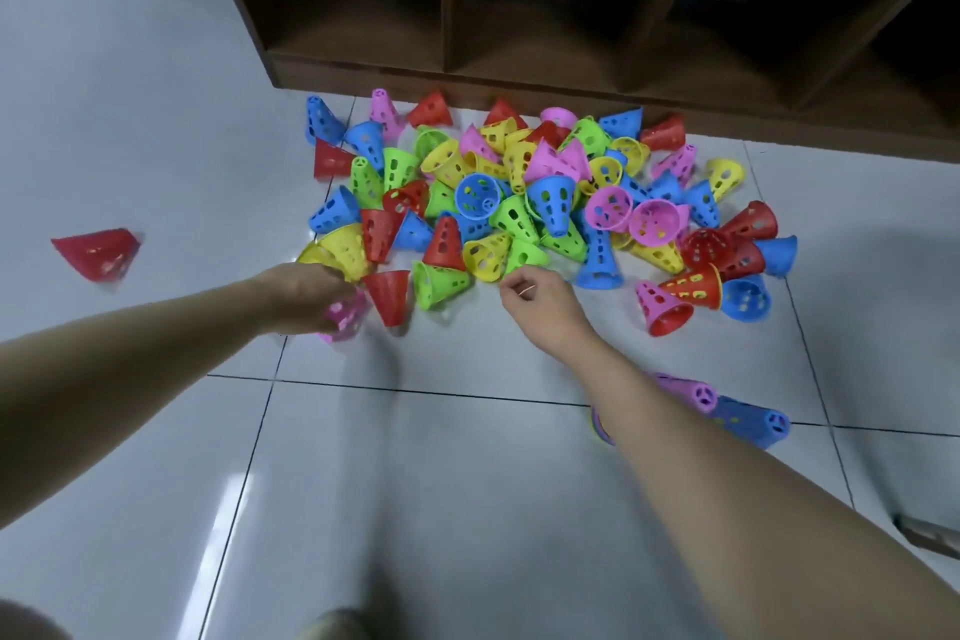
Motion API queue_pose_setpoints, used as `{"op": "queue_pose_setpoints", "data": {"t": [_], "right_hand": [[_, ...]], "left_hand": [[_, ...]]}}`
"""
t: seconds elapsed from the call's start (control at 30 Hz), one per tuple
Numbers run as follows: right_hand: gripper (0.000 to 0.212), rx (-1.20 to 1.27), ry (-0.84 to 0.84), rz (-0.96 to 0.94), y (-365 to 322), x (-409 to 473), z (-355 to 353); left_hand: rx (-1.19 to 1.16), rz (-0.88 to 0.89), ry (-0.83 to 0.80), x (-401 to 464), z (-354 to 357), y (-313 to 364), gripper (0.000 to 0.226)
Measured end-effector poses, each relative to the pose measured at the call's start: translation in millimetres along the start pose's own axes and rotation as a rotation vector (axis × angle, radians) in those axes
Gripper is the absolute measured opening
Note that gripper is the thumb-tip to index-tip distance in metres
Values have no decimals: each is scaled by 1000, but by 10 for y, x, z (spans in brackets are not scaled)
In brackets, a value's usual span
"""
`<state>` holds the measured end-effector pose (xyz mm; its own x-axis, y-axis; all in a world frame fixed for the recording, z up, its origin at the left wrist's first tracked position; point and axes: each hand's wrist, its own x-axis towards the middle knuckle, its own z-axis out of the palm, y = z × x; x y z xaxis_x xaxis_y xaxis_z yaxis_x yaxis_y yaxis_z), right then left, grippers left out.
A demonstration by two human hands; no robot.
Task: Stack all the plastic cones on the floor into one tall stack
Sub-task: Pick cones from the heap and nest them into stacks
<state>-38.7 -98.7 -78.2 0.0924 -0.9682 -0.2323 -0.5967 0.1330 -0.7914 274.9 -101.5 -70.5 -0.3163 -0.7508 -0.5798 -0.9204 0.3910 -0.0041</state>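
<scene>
A heap of perforated plastic cones [524, 203] in red, blue, green, yellow and pink lies on the pale tiled floor [467, 509], just in front of a dark wooden shelf unit [571, 16]. The heap holds several dozen cones; overlap prevents an exact count. Most lie on their sides, a few stand upright or mouth-up.

Three items lie apart from the heap. One red cone [98, 252] lies alone, well to the left. One short nested stack [727, 411] lies on its side near the right forearm: a blue tip and a pink cone are visible, and the forearm hides its wide end, so its count cannot be told.

The left hand [304, 296] is at the near left edge of the heap, fingers curled around a pink cone [345, 317]; motion blur obscures the grip detail. The right hand [540, 299] hovers at the near edge of the heap, fingers loosely curled and holding nothing, its fingertips near a green cone [524, 256]; whether they touch it cannot be told.

The shelf unit shows four compartments, cut off by the frame.
</scene>
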Motion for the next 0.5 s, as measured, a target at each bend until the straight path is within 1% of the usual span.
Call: {"op": "queue_pose_setpoints", "data": {"t": [0.03, 0.07, 0.1, 0.17, 0.23, 0.3, 0.4, 0.5], "right_hand": [[5, -15, -32, -6, 6, 71, 107], [11, -39, -69, -16, 15, 143, 203], [19, -71, -109, -34, 19, 210, 287], [38, -147, -188, -67, 4, 331, 427], [50, -200, -242, -99, -13, 436, 553], [54, -228, -283, -101, -34, 506, 667], [58, -292, -251, -141, -52, 587, 824], [66, -516, -221, -256, -13, 666, 958]], "left_hand": [[-9, -14, 12, 17, 60, -56, 35], [-29, -33, 22, 40, 123, -99, 44], [-66, -54, 40, 68, 184, -131, 51], [-183, -111, 54, 125, 282, -159, 56], [-256, -136, 70, 197, 375, -177, 55], [-287, -136, 61, 256, 415, -176, 50], [-315, -142, 14, 346, 450, -188, 48], [-319, -125, 29, 407, 487, -185, 43]]}}
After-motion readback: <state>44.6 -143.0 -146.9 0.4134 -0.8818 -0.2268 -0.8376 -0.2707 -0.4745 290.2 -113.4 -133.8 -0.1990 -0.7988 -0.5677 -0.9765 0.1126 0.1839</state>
